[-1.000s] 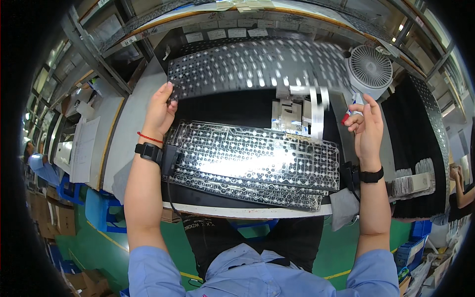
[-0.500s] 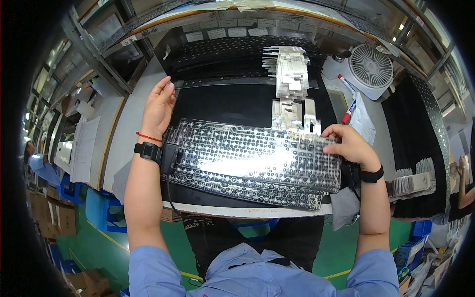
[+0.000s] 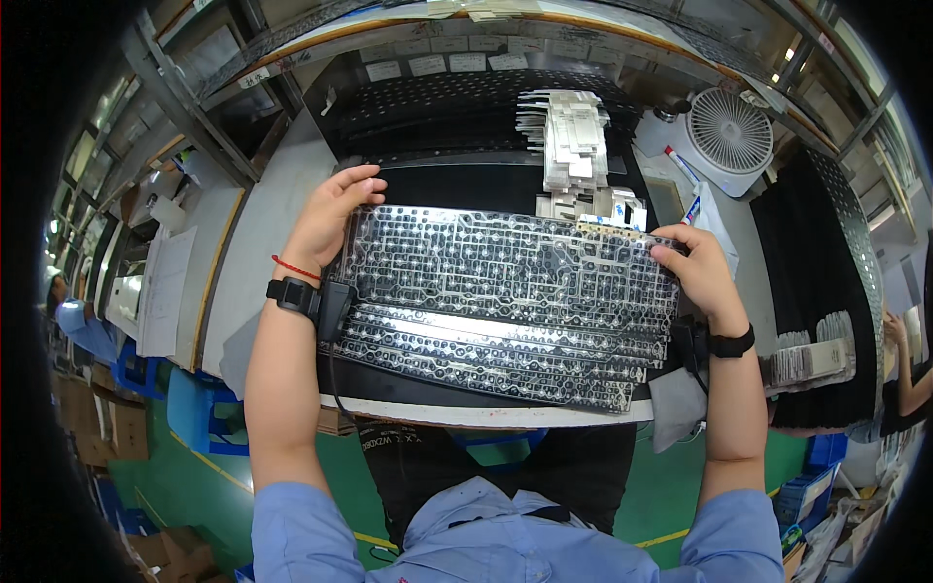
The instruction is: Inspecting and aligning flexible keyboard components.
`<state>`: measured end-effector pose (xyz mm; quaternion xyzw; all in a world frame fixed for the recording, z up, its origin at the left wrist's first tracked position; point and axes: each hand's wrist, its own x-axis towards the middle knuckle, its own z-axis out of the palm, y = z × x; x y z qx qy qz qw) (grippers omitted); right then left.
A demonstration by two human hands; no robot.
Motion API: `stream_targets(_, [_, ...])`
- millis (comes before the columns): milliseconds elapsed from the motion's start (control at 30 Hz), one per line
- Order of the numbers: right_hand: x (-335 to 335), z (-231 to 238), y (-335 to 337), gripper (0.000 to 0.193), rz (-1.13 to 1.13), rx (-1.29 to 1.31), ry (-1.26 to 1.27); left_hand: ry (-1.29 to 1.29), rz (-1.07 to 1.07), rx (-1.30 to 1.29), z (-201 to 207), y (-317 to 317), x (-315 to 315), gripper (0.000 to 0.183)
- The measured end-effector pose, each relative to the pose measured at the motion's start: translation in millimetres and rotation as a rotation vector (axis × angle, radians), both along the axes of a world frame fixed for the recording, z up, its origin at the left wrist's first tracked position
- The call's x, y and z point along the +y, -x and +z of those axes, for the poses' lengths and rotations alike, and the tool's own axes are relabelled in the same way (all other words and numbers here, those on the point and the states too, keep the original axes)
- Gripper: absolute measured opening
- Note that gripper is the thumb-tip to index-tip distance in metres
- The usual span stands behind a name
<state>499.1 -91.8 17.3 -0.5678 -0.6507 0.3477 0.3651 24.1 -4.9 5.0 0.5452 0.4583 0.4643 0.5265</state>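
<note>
A clear keyboard membrane sheet, printed with a dense pattern of tracks and round pads, lies on top of several similar sheets fanned toward me. My right hand pinches its far right corner, the thumb on the upper face. Beside the far left corner is my left hand; its fingers stretch to the right just past the corner, with nothing visible between them. Whether the left palm touches the sheet's edge, I cannot tell. Past the sheet's far edge lies a loose pile of silvery white flat strips, partly covered by it.
The sheets rest on a black mat. At the back right stand a white fan and a marker. More white strips lie on black material to the right. A metal shelf frame rises at the left.
The top membrane sheet has moved away from me, baring more of the sheets below and covering more strips. My left hand came down and right to its corner; my right hand moved slightly farther away.
</note>
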Motion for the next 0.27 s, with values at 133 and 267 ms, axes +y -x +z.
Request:
stream_targets(133, [0.8, -0.8, 0.8, 0.017, -0.008, -0.001, -0.007, -0.019, -0.02, -0.052, -0.3, 2.9, -0.4, 0.034])
stream_targets(267, [3.6, -7.1, -2.5, 0.018, -0.014, 0.039, 0.001, -0.013, 0.022, -0.115, 0.7, 1.4, 1.2, 0.034])
